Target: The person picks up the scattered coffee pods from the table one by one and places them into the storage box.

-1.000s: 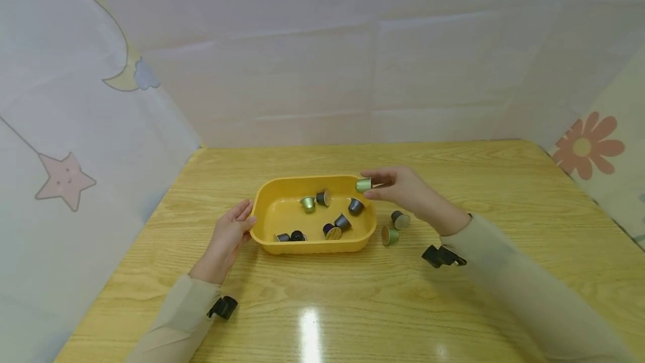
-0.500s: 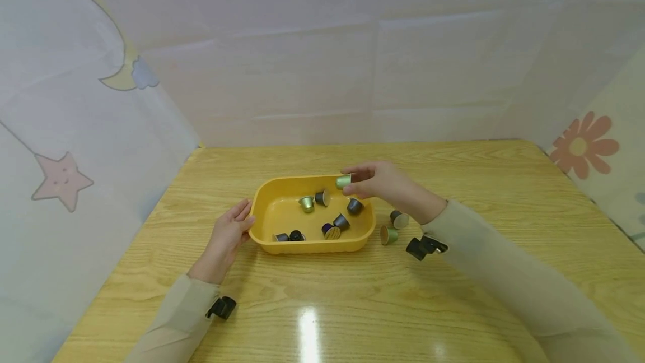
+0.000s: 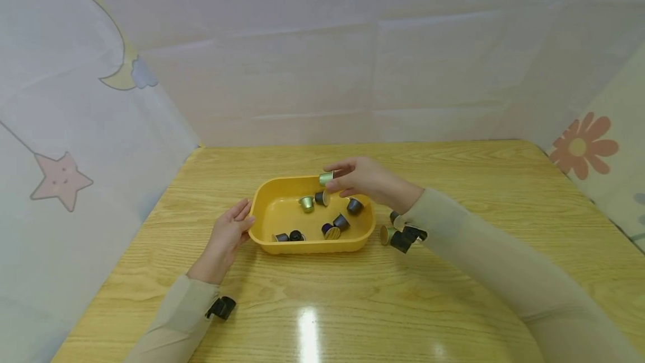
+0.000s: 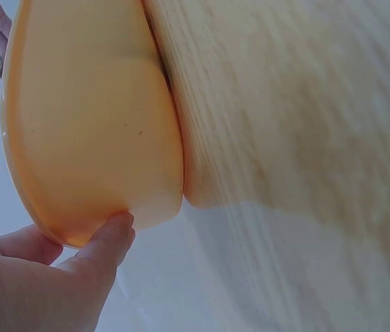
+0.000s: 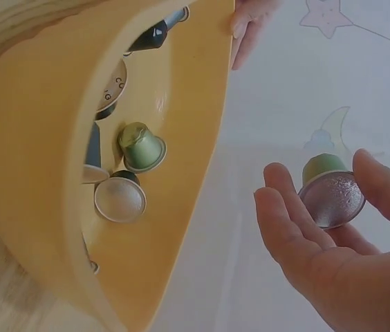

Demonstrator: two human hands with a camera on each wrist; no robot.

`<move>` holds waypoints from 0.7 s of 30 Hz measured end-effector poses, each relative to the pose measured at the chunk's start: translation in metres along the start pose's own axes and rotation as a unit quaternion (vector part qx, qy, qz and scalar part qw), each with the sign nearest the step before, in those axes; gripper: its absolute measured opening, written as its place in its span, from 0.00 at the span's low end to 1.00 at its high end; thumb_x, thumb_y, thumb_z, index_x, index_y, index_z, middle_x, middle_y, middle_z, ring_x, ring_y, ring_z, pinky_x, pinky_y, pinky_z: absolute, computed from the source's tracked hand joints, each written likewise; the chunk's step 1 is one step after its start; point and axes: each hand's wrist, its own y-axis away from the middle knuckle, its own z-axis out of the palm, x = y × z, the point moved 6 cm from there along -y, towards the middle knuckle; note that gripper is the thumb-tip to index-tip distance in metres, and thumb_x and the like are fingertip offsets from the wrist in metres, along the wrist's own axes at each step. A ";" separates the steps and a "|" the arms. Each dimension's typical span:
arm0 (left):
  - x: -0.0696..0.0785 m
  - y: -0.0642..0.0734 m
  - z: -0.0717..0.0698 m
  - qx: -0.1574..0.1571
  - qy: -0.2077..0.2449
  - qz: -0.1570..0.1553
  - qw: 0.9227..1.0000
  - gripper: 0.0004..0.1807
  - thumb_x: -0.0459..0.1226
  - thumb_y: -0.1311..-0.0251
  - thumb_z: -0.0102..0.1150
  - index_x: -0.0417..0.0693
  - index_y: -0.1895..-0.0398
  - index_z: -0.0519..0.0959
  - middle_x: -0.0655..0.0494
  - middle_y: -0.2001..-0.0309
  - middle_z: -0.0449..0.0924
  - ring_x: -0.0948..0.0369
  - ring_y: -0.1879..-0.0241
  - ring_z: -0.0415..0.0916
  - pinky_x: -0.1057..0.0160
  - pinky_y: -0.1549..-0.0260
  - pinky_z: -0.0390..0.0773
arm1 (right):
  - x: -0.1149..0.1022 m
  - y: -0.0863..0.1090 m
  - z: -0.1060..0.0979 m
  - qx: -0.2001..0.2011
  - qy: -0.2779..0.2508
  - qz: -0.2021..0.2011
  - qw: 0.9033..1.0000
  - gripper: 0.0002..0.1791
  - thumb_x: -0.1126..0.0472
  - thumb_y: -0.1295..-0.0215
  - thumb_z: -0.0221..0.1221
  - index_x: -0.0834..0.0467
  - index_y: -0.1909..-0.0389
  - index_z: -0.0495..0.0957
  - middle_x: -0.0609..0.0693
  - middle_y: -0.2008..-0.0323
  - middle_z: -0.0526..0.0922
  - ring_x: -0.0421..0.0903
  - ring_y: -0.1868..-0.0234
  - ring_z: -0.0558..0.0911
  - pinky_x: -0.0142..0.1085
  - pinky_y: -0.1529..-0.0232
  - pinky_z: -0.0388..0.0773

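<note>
My right hand [image 3: 370,180] pinches a light green coffee capsule [image 3: 326,178] between thumb and fingers, over the back part of a yellow plastic bin [image 3: 312,247]. In the right wrist view the capsule's round foil lid [image 5: 333,199] faces the camera. My left hand [image 3: 228,240] grips the bin's left end, with the thumb [image 4: 108,238] against its wall. Inside the bin lie another green capsule [image 3: 307,204], a dark capsule [image 3: 355,206] at the right, a purple one with a tan lid [image 3: 331,232], and several more dark ones.
On the wooden table [image 3: 322,290], right of the bin, a green capsule [image 3: 387,234] and a dark capsule [image 3: 395,218] lie partly behind the right wrist's black camera mount [image 3: 407,238]. A pale printed cloth [image 3: 322,71] hangs behind the table.
My right hand has carried the green capsule leftward, from the bin's right end to above its back middle. The left hand and the bin stay in place.
</note>
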 end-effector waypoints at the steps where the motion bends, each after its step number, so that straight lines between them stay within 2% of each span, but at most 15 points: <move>1: 0.000 0.000 0.000 0.000 0.000 0.000 1.000 0.35 0.26 0.24 0.42 0.40 0.19 0.42 0.48 0.20 0.47 0.50 0.23 0.53 0.51 0.28 0.62 | -0.001 -0.001 0.001 -0.003 -0.001 0.003 1.000 0.31 0.65 0.30 0.62 0.58 0.27 0.67 0.59 0.30 0.69 0.57 0.37 0.78 0.44 0.40 0.79; 6: 0.000 0.001 0.000 -0.001 -0.005 0.002 1.000 0.35 0.27 0.24 0.42 0.40 0.19 0.42 0.47 0.20 0.47 0.50 0.23 0.53 0.53 0.30 0.65 | -0.003 -0.010 0.010 -0.023 0.002 0.005 1.000 0.31 0.65 0.29 0.61 0.59 0.27 0.66 0.61 0.31 0.70 0.58 0.37 0.78 0.48 0.37 0.76; 10: 0.000 0.001 0.000 -0.001 -0.001 0.002 1.000 0.35 0.27 0.24 0.42 0.40 0.19 0.42 0.47 0.20 0.47 0.50 0.23 0.53 0.52 0.29 0.64 | -0.002 -0.018 0.018 -0.033 0.004 0.014 0.999 0.31 0.65 0.29 0.61 0.60 0.27 0.66 0.61 0.34 0.74 0.57 0.38 0.79 0.51 0.35 0.74; 14: 0.001 0.002 0.001 -0.002 0.007 0.002 1.000 0.35 0.26 0.24 0.41 0.39 0.19 0.41 0.47 0.20 0.46 0.50 0.23 0.52 0.50 0.28 0.61 | 0.000 -0.026 0.027 -0.043 0.005 0.026 0.999 0.32 0.66 0.29 0.61 0.62 0.27 0.64 0.62 0.38 0.77 0.58 0.38 0.79 0.51 0.35 0.74; 21: 0.000 0.002 0.001 -0.001 0.014 -0.001 1.000 0.35 0.26 0.24 0.41 0.40 0.19 0.41 0.47 0.20 0.45 0.49 0.23 0.51 0.50 0.28 0.61 | 0.002 -0.034 0.039 -0.051 0.024 0.040 0.998 0.31 0.64 0.29 0.62 0.65 0.28 0.66 0.63 0.42 0.81 0.59 0.42 0.81 0.51 0.39 0.77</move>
